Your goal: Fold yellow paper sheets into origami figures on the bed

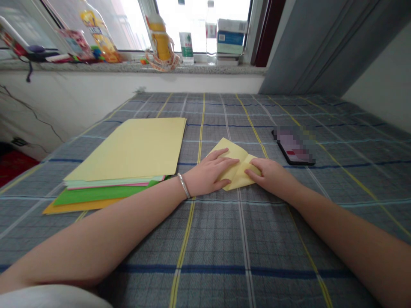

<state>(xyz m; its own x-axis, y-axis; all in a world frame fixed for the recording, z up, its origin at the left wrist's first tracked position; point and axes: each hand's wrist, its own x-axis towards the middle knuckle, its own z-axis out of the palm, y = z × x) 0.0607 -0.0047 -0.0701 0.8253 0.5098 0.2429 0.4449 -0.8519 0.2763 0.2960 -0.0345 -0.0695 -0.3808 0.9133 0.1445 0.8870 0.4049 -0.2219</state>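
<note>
A small folded piece of yellow paper (236,160) lies on the grey checked bedsheet (224,239). My left hand (210,173) rests flat on the paper's left part, fingers stretched out and pressing it down; a silver bracelet sits on that wrist. My right hand (271,173) lies on the paper's right edge with its fingers curled and their tips pressed onto a fold. Neither hand lifts the paper.
A stack of coloured paper sheets (128,158), yellow on top with green and orange below, lies to the left. A phone (293,145) lies to the right of the hands. Bottles and boxes (192,38) stand on the windowsill behind. A grey curtain (321,42) hangs at the right.
</note>
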